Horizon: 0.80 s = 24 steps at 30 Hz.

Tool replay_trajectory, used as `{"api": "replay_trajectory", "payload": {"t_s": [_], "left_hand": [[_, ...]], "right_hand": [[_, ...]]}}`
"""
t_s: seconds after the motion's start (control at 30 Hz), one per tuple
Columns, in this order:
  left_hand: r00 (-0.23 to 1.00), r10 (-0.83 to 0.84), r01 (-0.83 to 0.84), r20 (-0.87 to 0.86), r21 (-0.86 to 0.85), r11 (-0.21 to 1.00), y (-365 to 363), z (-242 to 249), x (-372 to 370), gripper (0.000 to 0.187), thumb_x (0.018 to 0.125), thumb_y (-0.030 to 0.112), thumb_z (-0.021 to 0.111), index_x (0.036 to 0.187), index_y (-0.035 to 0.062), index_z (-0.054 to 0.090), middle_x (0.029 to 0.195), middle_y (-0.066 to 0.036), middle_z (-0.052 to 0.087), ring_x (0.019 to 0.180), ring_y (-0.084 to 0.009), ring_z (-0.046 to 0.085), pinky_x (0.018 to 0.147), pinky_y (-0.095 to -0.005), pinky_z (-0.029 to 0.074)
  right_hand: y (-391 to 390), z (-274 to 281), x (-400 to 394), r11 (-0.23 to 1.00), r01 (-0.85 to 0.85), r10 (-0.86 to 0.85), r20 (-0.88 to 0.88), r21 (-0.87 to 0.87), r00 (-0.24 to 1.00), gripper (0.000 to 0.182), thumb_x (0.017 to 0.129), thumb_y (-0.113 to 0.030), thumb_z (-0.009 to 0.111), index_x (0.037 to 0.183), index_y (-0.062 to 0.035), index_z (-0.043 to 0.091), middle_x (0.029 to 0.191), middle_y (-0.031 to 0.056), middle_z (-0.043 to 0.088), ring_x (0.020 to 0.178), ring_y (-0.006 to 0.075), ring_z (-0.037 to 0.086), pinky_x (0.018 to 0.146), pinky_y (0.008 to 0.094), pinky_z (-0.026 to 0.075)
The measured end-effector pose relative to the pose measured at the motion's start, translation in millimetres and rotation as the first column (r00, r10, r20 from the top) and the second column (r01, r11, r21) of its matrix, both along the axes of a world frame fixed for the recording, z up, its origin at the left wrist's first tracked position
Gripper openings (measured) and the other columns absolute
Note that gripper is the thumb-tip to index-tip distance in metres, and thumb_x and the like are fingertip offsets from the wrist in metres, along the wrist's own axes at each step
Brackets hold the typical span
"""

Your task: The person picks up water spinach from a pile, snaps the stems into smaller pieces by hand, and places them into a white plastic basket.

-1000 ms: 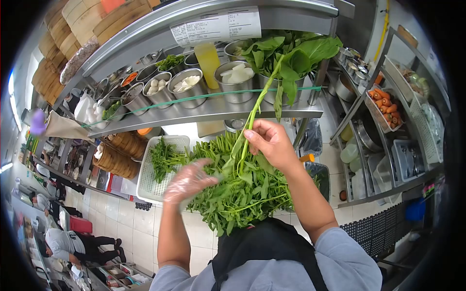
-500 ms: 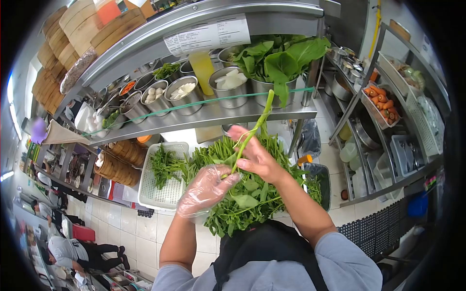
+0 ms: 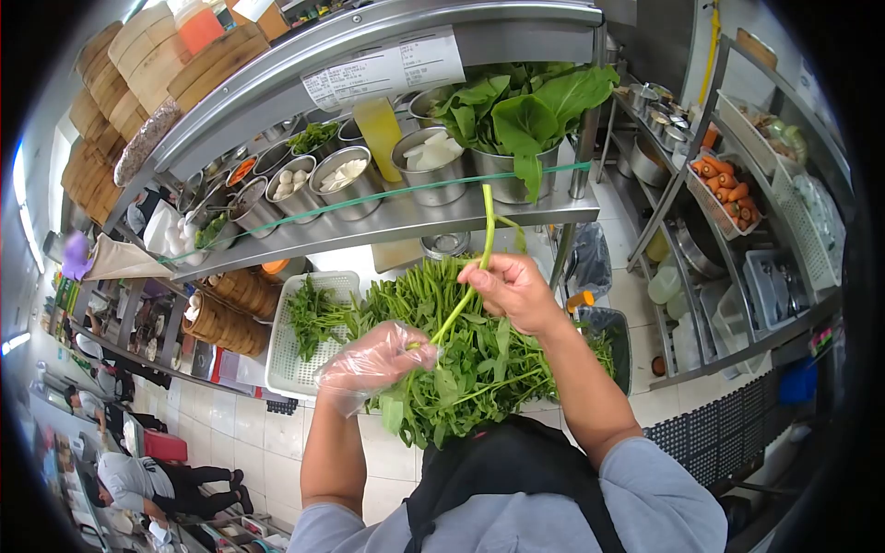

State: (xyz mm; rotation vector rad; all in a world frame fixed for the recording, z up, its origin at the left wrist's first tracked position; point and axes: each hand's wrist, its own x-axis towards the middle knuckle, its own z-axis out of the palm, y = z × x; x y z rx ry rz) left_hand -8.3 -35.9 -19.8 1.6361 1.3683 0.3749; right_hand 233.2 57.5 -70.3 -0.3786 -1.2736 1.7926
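Observation:
A long green stem (image 3: 487, 241) slants upward between my hands. My left hand (image 3: 378, 364), in a clear plastic glove, is closed round its lower, leafy end. Bare, my right hand (image 3: 516, 293) pinches the stem at mid-length between thumb and fingers. Under both hands spreads a large pile of leafy greens (image 3: 489, 369), its cut stems pointing away from me. To the left, a white perforated basket (image 3: 281, 369) holds a smaller bunch of greens (image 3: 309, 318).
Beyond the pile runs a steel shelf (image 3: 387, 221) with metal pots and a pot of large leaves (image 3: 530, 120). Bamboo steamers (image 3: 230, 318) stand left, a black bin (image 3: 619, 323) right. A rack (image 3: 728, 304) is far right. Several people (image 3: 138, 479) are at the far left.
My right hand has turned from open fingers to a pinch on the stem. My left hand has moved slightly left and down. The stem's top has shifted left.

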Motion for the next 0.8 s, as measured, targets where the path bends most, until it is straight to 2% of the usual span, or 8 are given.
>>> {"api": "replay_trajectory", "payload": {"t_s": [0.13,0.23,0.3,0.43,0.6,0.7,0.73,0.8], "left_hand": [[0.989,0.052,-0.062,0.140,0.071,0.996,-0.4,7.9,-7.4,0.029,0.099,0.028,0.068,0.085,0.0025,0.070,0.072,0.000,0.060,0.070,-0.0094,0.051,0.066,-0.0297,0.042],[0.999,0.003,-0.007,-0.036,-0.092,0.996,14.8,11.6,-21.4,0.027,0.097,0.029,0.070,0.105,0.0028,0.072,0.083,0.000,0.065,0.078,-0.0090,0.056,0.071,-0.0277,0.044],[0.986,-0.083,0.047,0.147,0.237,0.970,17.2,6.3,-14.9,0.038,0.098,0.036,0.068,0.118,0.0042,0.071,0.083,0.001,0.063,0.078,-0.0092,0.054,0.070,-0.0278,0.044],[0.973,0.011,-0.057,0.232,0.192,0.980,40.0,5.1,7.2,0.044,0.100,0.041,0.058,0.122,0.0047,0.072,0.093,-0.006,0.068,0.086,-0.0152,0.060,0.078,-0.0309,0.049],[0.972,0.067,-0.147,0.224,0.365,0.919,53.4,-19.5,30.1,0.015,0.093,0.016,0.060,0.084,0.0059,0.067,0.073,0.005,0.051,0.069,-0.0076,0.045,0.061,-0.0281,0.038],[0.887,0.163,-0.309,0.433,0.293,0.905,64.2,-39.8,25.4,0.013,0.093,0.013,0.060,0.081,0.0068,0.063,0.071,0.004,0.051,0.067,-0.0086,0.045,0.061,-0.0270,0.038],[0.828,0.211,-0.399,0.519,0.282,0.872,66.1,-49.4,28.5,0.032,0.094,0.038,0.069,0.081,0.0109,0.058,0.065,0.004,0.052,0.057,-0.0088,0.048,0.051,-0.0248,0.037],[0.826,0.189,-0.384,0.530,0.284,0.879,91.0,-70.3,-9.1,0.033,0.095,0.041,0.069,0.084,0.0115,0.058,0.068,0.004,0.053,0.058,-0.0097,0.049,0.052,-0.0261,0.039]], "right_hand": [[-2.5,-5.5,-6.0,0.963,0.242,-0.246,-0.029,-0.115,0.969,0.025,0.100,-0.026,0.070,0.106,-0.0011,0.073,0.068,-0.0081,0.050,0.048,-0.0006,0.029,0.043,0.0222,0.020],[-3.3,-3.0,0.2,0.968,0.167,-0.182,-0.064,-0.188,0.981,0.026,0.101,-0.026,0.070,0.107,-0.0006,0.073,0.067,-0.0080,0.051,0.047,-0.0003,0.029,0.042,0.0226,0.019],[-4.5,0.4,0.4,0.968,0.151,-0.163,-0.045,-0.203,0.986,0.027,0.101,-0.026,0.069,0.107,-0.0007,0.073,0.066,-0.0082,0.050,0.047,-0.0003,0.029,0.042,0.0224,0.019],[-5.7,-4.9,-10.1,0.980,0.072,-0.070,0.017,-0.187,0.997,0.027,0.102,-0.027,0.067,0.107,-0.0018,0.073,0.067,-0.0070,0.054,0.046,-0.0006,0.030,0.041,0.0216,0.020],[-8.5,-16.0,-14.8,0.993,0.063,-0.062,0.021,-0.101,0.998,0.026,0.102,-0.025,0.067,0.110,-0.0008,0.074,0.081,-0.0009,0.070,0.047,-0.0001,0.035,0.042,0.0202,0.026],[-19.2,-22.3,-23.2,0.866,0.375,-0.398,0.001,0.332,0.918,0.024,0.100,-0.019,0.070,0.111,0.0016,0.075,0.089,0.0023,0.075,0.054,0.0011,0.047,0.048,0.0198,0.035],[-29.4,-16.7,-20.6,0.878,0.381,-0.408,0.034,0.290,0.913,0.021,0.100,-0.016,0.070,0.110,0.0013,0.075,0.091,0.0019,0.074,0.063,0.0025,0.052,0.055,0.0203,0.040],[-37.7,-17.2,-5.6,0.813,0.435,-0.508,0.107,0.387,0.855,0.020,0.096,-0.011,0.073,0.112,0.0009,0.075,0.099,0.0055,0.077,0.072,0.0045,0.059,0.060,0.0218,0.046]]}}
